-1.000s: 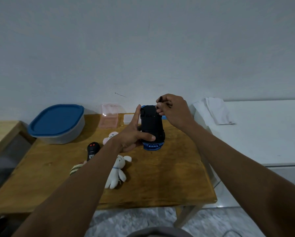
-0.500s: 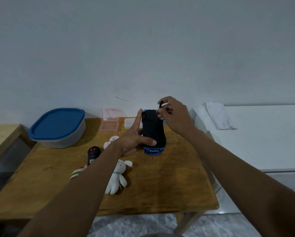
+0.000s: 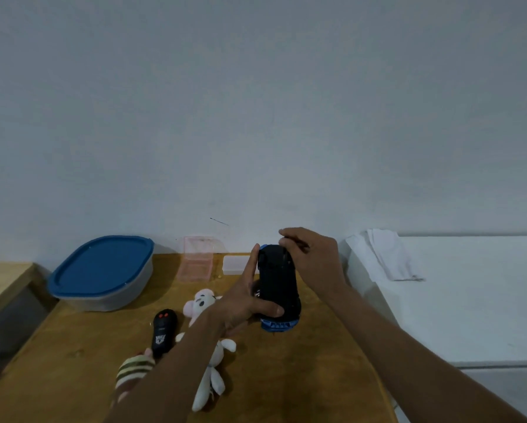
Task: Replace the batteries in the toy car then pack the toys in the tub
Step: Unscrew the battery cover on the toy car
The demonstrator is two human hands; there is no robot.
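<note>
While the left hand [image 3: 243, 303] grips the toy car [image 3: 278, 285] upright above the wooden table [image 3: 301, 377], thumb across its dark underside, the right hand [image 3: 312, 257] pinches at its top end — what the fingertips hold is too small to identify. The lidded tub [image 3: 103, 271] sits far left; a forearm partly hides the white plush [image 3: 208, 374] — the striped toy [image 3: 134, 372] is likewise cut off.

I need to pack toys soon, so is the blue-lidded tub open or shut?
Shut. The blue lid sits flat over the tub, covering its whole top.
</note>
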